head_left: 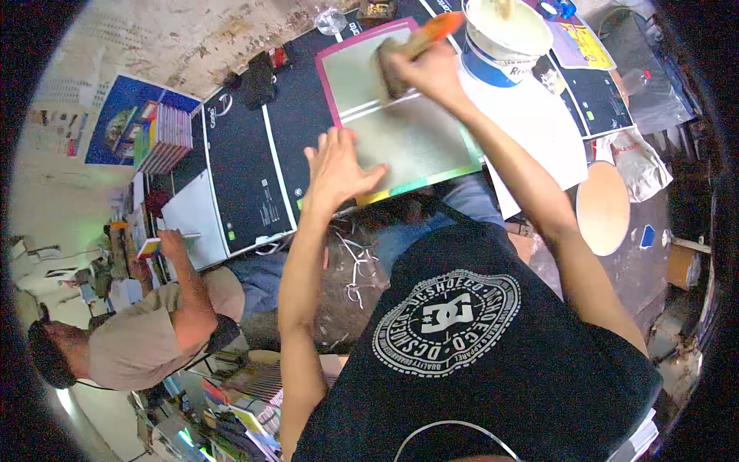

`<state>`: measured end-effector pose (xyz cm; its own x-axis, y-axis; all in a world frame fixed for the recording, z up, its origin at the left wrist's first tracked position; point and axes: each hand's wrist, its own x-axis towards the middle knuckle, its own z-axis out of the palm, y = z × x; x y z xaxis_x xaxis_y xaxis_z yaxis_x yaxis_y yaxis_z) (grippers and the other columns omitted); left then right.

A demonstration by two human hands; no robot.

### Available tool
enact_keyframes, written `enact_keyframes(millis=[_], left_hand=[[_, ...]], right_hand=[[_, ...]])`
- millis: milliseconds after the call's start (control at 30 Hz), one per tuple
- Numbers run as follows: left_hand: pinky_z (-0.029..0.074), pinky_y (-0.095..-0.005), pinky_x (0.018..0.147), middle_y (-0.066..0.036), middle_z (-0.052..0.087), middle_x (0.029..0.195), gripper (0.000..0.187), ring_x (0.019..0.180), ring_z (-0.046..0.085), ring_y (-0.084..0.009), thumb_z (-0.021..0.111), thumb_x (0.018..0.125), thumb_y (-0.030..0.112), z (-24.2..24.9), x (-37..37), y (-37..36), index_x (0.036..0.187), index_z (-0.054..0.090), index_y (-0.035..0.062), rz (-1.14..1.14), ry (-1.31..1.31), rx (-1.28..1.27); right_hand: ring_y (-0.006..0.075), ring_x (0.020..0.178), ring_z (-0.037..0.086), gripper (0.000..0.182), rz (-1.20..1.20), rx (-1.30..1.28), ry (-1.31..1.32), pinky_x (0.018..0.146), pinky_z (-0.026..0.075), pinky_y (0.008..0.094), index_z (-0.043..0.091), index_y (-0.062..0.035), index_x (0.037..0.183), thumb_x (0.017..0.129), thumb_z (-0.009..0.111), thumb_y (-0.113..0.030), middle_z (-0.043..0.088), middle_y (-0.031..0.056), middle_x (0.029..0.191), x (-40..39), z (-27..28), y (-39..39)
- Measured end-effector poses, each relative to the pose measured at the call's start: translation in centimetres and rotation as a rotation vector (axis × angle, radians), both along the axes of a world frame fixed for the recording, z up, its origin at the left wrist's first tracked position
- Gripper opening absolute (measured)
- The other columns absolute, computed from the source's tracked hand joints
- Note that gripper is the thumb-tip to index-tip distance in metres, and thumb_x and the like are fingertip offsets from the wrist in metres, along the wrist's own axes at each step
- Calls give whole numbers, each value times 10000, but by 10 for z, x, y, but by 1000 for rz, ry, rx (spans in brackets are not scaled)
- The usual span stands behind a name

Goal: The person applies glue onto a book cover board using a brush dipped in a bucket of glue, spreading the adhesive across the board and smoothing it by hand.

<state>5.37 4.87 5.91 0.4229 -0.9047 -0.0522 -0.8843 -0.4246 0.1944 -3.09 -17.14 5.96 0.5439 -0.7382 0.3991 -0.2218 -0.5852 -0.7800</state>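
Note:
My right hand (427, 71) is wrapped round a wide brush with an orange handle (440, 29); its bristles are blurred over the upper part of a flat sheet (412, 142). Coloured edges frame this sheet, magenta at the top and left, green and yellow along the bottom. My left hand (339, 173) rests with spread fingers at the sheet's lower left edge. Just beyond my right hand stands a white and blue bucket (504, 38) of pale paste. White paper (531, 131) lies to the right of the sheet.
A co-worker (146, 331) sits at the left, one hand on a small book. Stacked books (165, 138) stand at the table's left end. A dark object (258, 81), a clear cup (331, 21) and a purple and yellow booklet (583, 46) lie around. A round stool (603, 208) is at the right.

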Motion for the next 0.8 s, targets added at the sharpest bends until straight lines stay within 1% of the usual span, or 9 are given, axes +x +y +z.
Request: enact_keyframes(millis=[100,233,367,400,500,600,667,700,800], left_hand=[[366,-523,866,-150,536,1122,796,1091,504,-320,713,633,603,-11,-6,-11,1125,525,6,25,-50,125],[340,-534,895,-200,522,1162,818,1114,493,-320,693,625,569,-3,-14,-15,1117,540,-67,80,21,164],[340,-540,888,-202,525,1158,794,1103,497,-325,699,618,555,1,-15,-15,1095,543,-61,91,55,154],[342,-539,882,-202,527,1152,786,1098,499,-326,700,616,551,-1,-14,-15,1087,544,-59,88,49,141],[353,-529,876,-176,524,1133,798,1101,503,-326,709,619,571,-8,-12,-12,1114,529,-29,90,18,126],[355,-533,877,-168,515,1141,822,1113,498,-328,712,623,581,-6,-14,-14,1148,515,-19,101,29,142],[354,-542,876,-171,509,1150,834,1119,495,-331,712,624,583,-5,-17,-15,1161,510,-21,103,31,168],[354,-547,873,-172,507,1153,839,1121,494,-333,712,623,586,-6,-16,-15,1165,508,-21,106,23,178],[350,-537,855,-181,501,1120,801,1103,495,-333,704,625,568,-10,-17,-15,1128,526,-29,99,10,139]], right_hand=[[374,747,668,440,42,131,69,663,525,443,644,-14,818,764,638,-451,660,218,752,47,-26,24],[403,779,664,459,83,130,252,744,534,472,655,10,833,766,630,-444,656,248,776,30,-40,2],[390,724,671,566,37,-50,240,695,540,457,662,-2,743,806,582,-559,649,232,700,-24,-51,-66],[341,759,678,376,-6,-124,464,664,538,434,633,-62,953,812,647,-410,671,174,764,-40,-36,-74],[324,682,670,364,-54,-202,422,608,530,415,614,-31,876,825,646,-390,660,170,730,-70,-8,-81],[287,621,647,368,-84,-224,33,576,513,389,596,-27,826,820,649,-391,634,146,678,-58,0,-55],[243,630,637,358,-83,-45,94,570,485,393,581,-33,821,791,655,-382,617,121,660,-34,3,-24],[289,651,638,383,31,26,-164,598,492,410,592,-42,844,780,649,-415,612,159,674,-17,-12,-7],[312,670,648,433,95,194,175,647,527,404,605,-34,841,796,618,-464,629,169,676,-12,-17,38]])
